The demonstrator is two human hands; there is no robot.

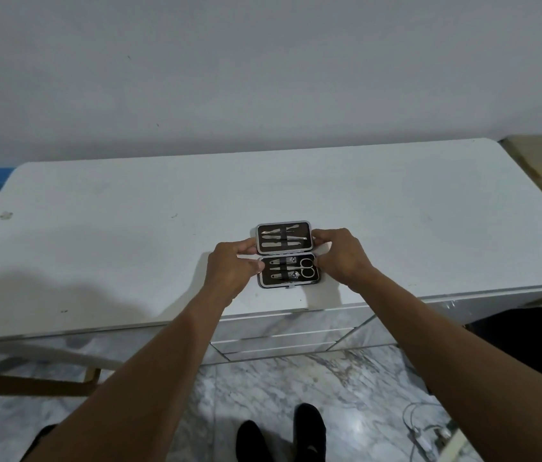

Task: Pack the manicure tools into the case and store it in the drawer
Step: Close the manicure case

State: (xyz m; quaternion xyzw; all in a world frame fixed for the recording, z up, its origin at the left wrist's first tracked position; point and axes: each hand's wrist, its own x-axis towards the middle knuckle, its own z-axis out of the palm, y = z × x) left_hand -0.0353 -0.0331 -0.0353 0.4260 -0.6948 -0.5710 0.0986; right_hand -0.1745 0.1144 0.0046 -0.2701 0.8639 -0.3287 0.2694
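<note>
My left hand pinches the left side of the open manicure case; my right hand pinches its right side. It lies flat between them, tools strapped inside, near the table's front edge.

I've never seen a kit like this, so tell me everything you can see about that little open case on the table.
The case is a small rectangular box, dark lined with a silvery rim, lying open on the white table near its front edge. Straps hold metal tools in both halves, scissors in the nearer one. The left hand and right hand pinch its sides at the hinge.
</note>
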